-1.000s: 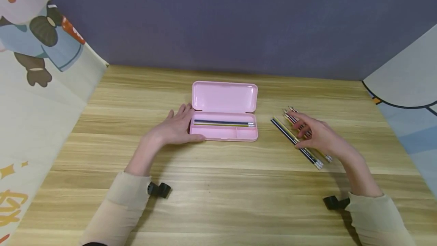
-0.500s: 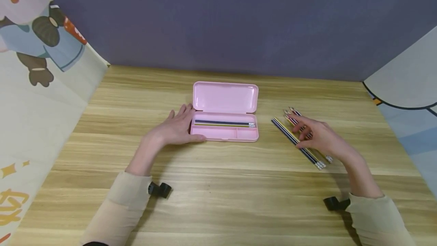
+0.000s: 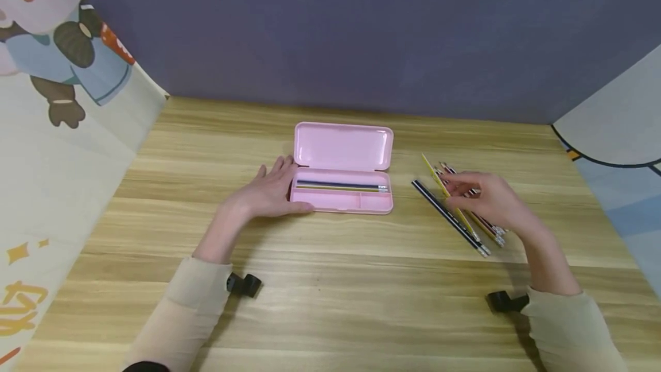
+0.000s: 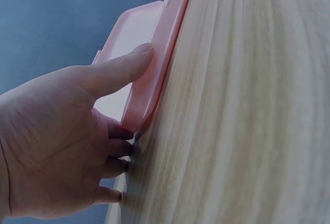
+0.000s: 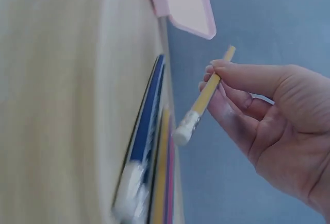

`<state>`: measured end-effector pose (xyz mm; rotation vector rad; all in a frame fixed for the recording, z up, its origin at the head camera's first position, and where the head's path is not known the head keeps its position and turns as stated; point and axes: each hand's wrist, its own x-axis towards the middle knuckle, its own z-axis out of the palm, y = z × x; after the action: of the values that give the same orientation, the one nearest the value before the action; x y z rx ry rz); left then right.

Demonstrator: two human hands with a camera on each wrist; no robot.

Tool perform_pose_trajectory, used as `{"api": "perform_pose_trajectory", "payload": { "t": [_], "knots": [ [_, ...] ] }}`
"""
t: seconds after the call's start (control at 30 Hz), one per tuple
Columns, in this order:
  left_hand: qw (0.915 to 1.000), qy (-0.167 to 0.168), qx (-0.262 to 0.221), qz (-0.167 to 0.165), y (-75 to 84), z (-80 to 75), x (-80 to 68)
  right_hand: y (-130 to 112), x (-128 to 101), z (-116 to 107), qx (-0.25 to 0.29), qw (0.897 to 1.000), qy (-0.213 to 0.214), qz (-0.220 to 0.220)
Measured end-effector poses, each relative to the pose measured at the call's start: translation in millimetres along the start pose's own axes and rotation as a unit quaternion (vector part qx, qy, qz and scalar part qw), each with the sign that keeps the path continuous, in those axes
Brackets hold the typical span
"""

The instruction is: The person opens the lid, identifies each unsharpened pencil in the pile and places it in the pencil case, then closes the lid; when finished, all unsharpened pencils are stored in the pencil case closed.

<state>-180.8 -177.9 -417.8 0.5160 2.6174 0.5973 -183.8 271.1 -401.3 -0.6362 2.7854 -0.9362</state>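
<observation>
An opened pink pencil case (image 3: 343,200) lies on the table, with dark and yellow pencils (image 3: 341,186) in its long rear compartment. My left hand (image 3: 265,193) rests against its left end. In the left wrist view the thumb (image 4: 126,69) lies straight along the case's front wall, and the other fingers reach behind its end. Between thumb and fingers, my right hand (image 3: 488,197) pinches a yellow pencil (image 5: 208,92), tilted and lifted off the table, its white eraser toward the wrist camera. Below it lie dark striped pencils (image 3: 446,216) and several reddish-dark pencils (image 3: 488,227), partly hidden by the hand.
The wooden table (image 3: 330,280) ends at a dark blue-grey partition (image 3: 351,33) behind the case. Side panels with cartoon prints stand left and right. The case's raised lid (image 3: 343,147) leans back behind its tray.
My right hand has picked the yellow pencil out from the loose pencils and raised it slightly, turning it steeper. The left hand has stayed at the case.
</observation>
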Motion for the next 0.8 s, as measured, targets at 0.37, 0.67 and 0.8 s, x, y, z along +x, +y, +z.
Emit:
{"api": "perform_pose_trajectory", "payload": {
  "t": [0.37, 0.67, 0.8],
  "knots": [
    [1.0000, 0.005, 0.003, -0.002, 0.8, -0.2, 0.8, -48.0, 49.9, 3.0, 0.101, 0.993, 0.055, -0.037],
    [1.0000, 0.001, 0.007, -0.003, 2.5, -0.9, -0.2, -88.0, 91.0, 22.2, 0.163, 0.976, 0.087, -0.116],
    [1.0000, -0.001, 0.008, -0.004, 3.2, -0.6, 0.6, -97.2, 105.9, 31.9, 0.156, 0.973, 0.084, -0.148]
  ]
}}
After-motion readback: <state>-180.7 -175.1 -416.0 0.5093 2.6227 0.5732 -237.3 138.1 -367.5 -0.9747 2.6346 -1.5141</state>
